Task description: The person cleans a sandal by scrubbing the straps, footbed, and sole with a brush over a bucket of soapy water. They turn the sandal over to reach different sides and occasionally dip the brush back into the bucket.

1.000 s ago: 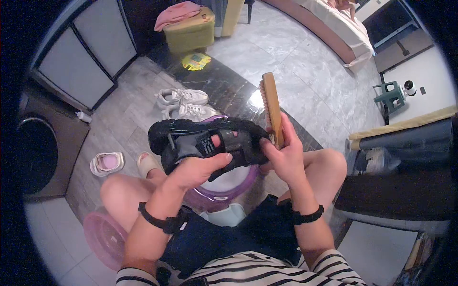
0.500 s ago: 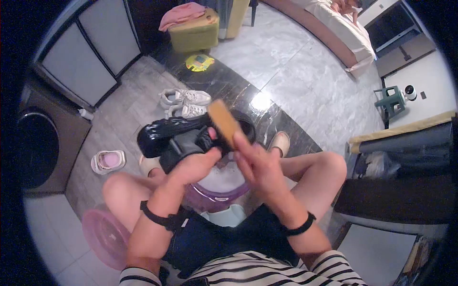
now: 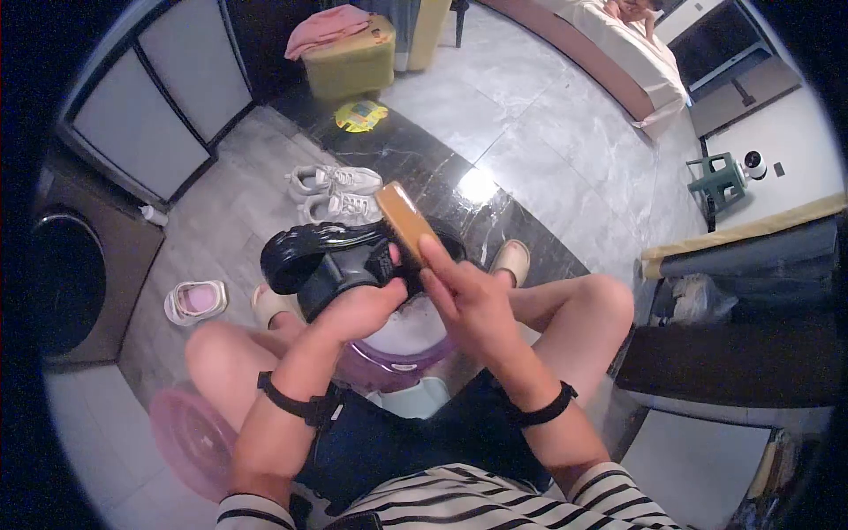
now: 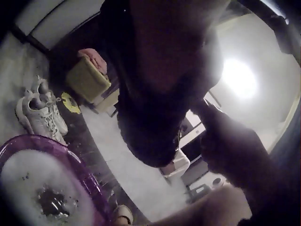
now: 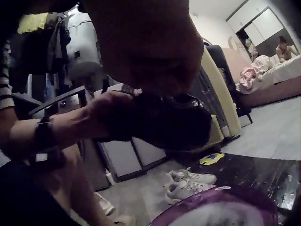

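In the head view my left hand (image 3: 362, 311) grips a black thick-soled sandal (image 3: 305, 254), with a fingertip showing through an opening between its straps. My right hand (image 3: 473, 305) holds a wooden scrubbing brush (image 3: 400, 212), index finger laid along its back. The brush's bristle side faces the sandal's straps and overlaps them. Below both hands stands a purple basin (image 3: 399, 364) of whitish, sudsy water. In the right wrist view the sandal (image 5: 176, 123) is a dark shape above the basin (image 5: 254, 200). Both hands are very dark in the wrist views.
White sneakers (image 3: 340, 208) stand on the floor beyond the basin. A white slipper (image 3: 196, 302) lies to the left, and a pink basin (image 3: 190, 442) sits beside my left leg. Farther off are a yellow stool (image 3: 352, 71), a green stool (image 3: 720, 179) and a person on a bed.
My right hand has swung the brush leftward and down from upright beside the sandal to over its straps. The sandal has shifted slightly left and tilted. Little differs over the last half second.
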Action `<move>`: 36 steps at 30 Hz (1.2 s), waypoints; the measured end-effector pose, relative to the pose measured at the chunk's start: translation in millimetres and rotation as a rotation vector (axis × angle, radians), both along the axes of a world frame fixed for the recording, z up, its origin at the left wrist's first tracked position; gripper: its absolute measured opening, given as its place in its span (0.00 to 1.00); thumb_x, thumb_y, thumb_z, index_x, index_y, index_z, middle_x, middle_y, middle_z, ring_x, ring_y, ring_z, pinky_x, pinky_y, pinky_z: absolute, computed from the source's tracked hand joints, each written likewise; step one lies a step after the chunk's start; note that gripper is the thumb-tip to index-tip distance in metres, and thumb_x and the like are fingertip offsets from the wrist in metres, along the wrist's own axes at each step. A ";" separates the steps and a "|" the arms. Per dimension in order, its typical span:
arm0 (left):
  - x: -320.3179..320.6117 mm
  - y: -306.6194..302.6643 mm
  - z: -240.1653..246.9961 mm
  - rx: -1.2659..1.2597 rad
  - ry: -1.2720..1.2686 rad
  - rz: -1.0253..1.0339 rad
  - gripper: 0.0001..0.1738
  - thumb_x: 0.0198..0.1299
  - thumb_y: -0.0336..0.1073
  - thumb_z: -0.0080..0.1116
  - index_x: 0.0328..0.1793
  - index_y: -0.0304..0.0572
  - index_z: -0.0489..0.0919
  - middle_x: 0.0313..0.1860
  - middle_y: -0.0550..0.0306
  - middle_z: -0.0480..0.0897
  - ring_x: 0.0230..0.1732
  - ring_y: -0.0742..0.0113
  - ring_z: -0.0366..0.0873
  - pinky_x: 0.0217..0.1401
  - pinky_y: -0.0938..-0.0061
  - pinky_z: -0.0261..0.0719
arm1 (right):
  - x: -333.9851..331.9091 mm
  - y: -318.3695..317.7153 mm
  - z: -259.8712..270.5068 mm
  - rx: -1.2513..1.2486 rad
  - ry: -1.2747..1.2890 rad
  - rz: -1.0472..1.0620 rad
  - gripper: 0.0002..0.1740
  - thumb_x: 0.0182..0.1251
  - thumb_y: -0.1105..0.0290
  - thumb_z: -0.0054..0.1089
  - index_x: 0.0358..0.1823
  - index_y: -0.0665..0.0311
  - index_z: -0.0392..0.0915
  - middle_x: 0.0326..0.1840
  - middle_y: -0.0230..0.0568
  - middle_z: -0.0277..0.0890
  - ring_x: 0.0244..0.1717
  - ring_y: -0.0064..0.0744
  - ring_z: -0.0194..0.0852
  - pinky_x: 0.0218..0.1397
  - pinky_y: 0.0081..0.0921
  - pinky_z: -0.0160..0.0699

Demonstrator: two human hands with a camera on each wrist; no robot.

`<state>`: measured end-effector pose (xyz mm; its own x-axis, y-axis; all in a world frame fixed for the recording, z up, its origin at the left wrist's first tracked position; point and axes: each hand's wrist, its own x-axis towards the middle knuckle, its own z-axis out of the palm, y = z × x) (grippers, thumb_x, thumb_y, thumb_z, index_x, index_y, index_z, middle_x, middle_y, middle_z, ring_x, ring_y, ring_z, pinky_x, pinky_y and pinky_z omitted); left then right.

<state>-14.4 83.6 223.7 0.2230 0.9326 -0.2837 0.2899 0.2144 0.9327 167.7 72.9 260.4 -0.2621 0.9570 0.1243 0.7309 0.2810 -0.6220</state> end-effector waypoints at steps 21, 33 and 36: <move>-8.2 9.4 -18.6 -0.026 -0.190 0.230 0.16 0.62 0.39 0.56 0.49 0.35 0.81 0.40 0.49 0.84 0.44 0.56 0.81 0.53 0.65 0.77 | 1.3 -3.9 -24.7 0.001 0.143 -0.112 0.24 0.72 0.60 0.58 0.69 0.44 0.72 0.32 0.56 0.80 0.33 0.58 0.82 0.37 0.46 0.79; -11.0 10.8 -19.2 0.050 -0.242 0.361 0.10 0.58 0.31 0.60 0.46 0.37 0.83 0.39 0.66 0.81 0.37 0.73 0.78 0.41 0.74 0.78 | -10.1 -11.1 -25.2 0.081 0.128 -0.091 0.22 0.72 0.59 0.57 0.67 0.48 0.74 0.32 0.58 0.79 0.35 0.56 0.83 0.38 0.44 0.80; -3.9 4.2 4.2 -0.154 -0.039 0.310 0.13 0.61 0.36 0.55 0.46 0.34 0.81 0.38 0.58 0.81 0.40 0.65 0.79 0.47 0.68 0.77 | -4.8 34.8 -26.1 0.024 0.174 -0.129 0.23 0.73 0.59 0.56 0.68 0.46 0.73 0.36 0.60 0.80 0.38 0.59 0.83 0.41 0.44 0.81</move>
<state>-18.2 87.7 227.9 -0.0512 0.9047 -0.4229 0.1538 0.4255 0.8918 162.9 107.7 234.3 -0.1098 0.9774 0.1806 0.6438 0.2084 -0.7363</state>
